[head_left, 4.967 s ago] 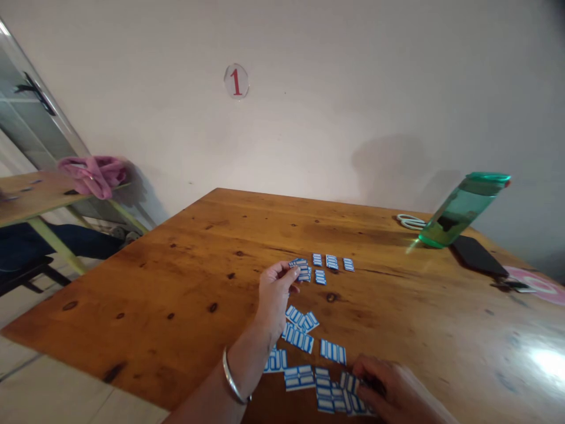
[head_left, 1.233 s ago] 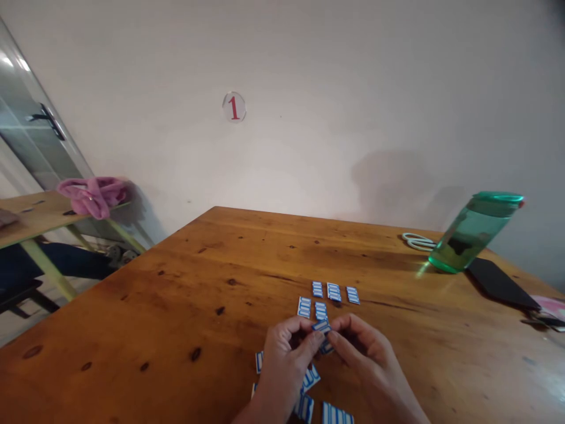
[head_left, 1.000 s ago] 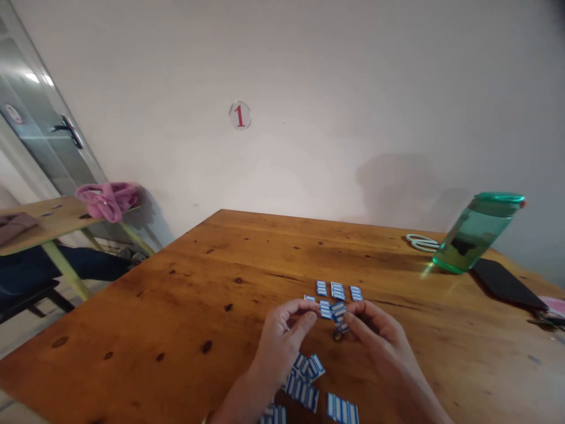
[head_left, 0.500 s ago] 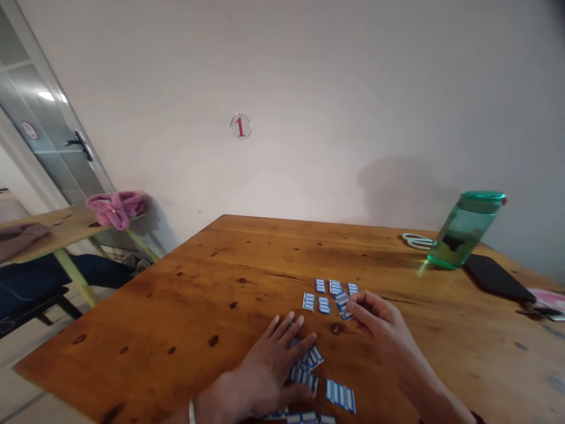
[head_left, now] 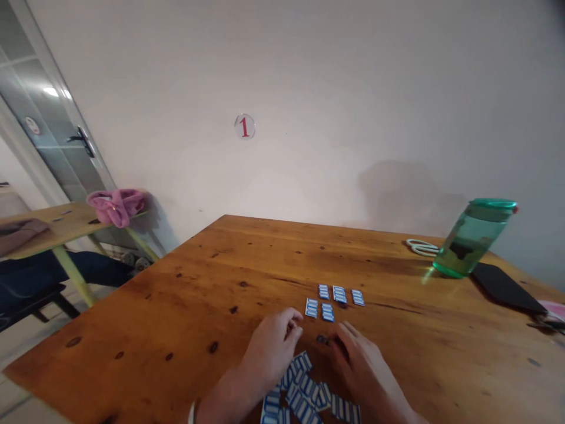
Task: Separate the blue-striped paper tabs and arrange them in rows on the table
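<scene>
Several small blue-and-white striped cards (head_left: 311, 307) lie spaced in two short rows on the wooden table (head_left: 198, 306). Closer to me, a loose pile of the same striped cards (head_left: 304, 391) overlaps at odd angles. My right hand (head_left: 359, 359) is closed in a pinch over the right of the pile, and a small striped card (head_left: 323, 340), dark on the side I see, sticks out from its fingertips. At the pile's upper left, my left hand (head_left: 274, 341) hovers with bent fingers, thumb and forefinger apart and nothing visible between them.
A green bottle (head_left: 474, 238) stands at the right, beside a white cable (head_left: 421, 247) and a dark flat case (head_left: 505, 288). To the left, another person's arm (head_left: 22, 235) rests on a second table with a pink cloth (head_left: 117, 206).
My right hand has moved back from the rows towards me with a card in its fingers. My left hand has lifted off the pile, curling its fingers and uncovering more cards.
</scene>
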`<state>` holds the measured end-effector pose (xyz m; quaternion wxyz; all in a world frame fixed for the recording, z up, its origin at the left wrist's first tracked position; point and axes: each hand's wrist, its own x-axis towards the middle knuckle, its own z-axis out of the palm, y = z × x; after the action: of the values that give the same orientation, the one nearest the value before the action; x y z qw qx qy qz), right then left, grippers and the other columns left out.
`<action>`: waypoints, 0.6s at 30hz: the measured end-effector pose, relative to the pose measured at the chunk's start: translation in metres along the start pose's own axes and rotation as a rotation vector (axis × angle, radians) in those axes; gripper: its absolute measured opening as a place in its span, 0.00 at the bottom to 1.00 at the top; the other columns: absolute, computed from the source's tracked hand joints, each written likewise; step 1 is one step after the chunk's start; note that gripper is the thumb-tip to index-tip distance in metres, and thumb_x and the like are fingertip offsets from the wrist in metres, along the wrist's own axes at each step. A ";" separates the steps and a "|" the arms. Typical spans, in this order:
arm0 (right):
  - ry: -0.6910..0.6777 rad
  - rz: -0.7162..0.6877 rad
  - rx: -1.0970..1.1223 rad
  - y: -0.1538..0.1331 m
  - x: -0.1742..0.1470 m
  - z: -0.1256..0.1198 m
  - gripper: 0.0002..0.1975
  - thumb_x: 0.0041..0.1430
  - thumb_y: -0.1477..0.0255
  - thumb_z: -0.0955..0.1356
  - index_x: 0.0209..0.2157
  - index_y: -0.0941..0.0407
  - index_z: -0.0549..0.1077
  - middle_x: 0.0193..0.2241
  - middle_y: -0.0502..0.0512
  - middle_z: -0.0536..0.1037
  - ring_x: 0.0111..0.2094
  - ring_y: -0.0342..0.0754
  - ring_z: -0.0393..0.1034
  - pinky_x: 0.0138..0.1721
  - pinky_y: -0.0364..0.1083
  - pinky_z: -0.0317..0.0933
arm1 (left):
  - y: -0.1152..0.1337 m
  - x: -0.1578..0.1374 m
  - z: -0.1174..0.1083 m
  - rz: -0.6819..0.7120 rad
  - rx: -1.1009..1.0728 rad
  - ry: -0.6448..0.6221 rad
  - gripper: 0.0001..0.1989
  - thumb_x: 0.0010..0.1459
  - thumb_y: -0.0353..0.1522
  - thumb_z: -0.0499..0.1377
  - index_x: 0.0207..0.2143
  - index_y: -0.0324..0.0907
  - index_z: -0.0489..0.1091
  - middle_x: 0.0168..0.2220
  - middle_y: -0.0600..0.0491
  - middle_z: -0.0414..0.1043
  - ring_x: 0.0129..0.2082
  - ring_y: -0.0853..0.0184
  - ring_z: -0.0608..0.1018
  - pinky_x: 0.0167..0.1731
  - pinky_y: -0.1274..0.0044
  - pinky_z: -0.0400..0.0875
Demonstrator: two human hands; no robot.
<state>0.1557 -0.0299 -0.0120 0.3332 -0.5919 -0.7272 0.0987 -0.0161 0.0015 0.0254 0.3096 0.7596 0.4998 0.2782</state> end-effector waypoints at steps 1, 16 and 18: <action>-0.025 -0.002 -0.032 0.000 -0.001 0.001 0.10 0.55 0.77 0.57 0.26 0.54 0.66 0.25 0.53 0.72 0.25 0.47 0.68 0.27 0.43 0.58 | 0.002 0.002 0.004 -0.005 0.030 -0.031 0.14 0.51 0.29 0.50 0.39 0.41 0.70 0.34 0.48 0.74 0.35 0.62 0.74 0.37 0.73 0.65; -0.201 -0.014 -0.038 0.011 -0.004 0.003 0.10 0.55 0.79 0.58 0.27 0.54 0.67 0.26 0.52 0.72 0.27 0.46 0.68 0.28 0.42 0.60 | -0.015 -0.003 0.034 0.098 0.398 -0.156 0.20 0.54 0.28 0.47 0.50 0.38 0.64 0.57 0.49 0.58 0.57 0.58 0.56 0.56 0.64 0.49; -0.215 0.012 -0.033 0.013 -0.004 0.004 0.11 0.56 0.79 0.57 0.28 0.54 0.67 0.27 0.52 0.72 0.28 0.46 0.68 0.29 0.43 0.60 | -0.015 -0.005 0.035 0.113 0.406 -0.218 0.24 0.54 0.29 0.47 0.54 0.36 0.59 0.60 0.50 0.49 0.60 0.59 0.48 0.58 0.62 0.42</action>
<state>0.1641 -0.0291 -0.0231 0.2429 -0.5877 -0.7567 0.1516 -0.0010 -0.0053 -0.0087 0.1868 0.8585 0.4658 0.1050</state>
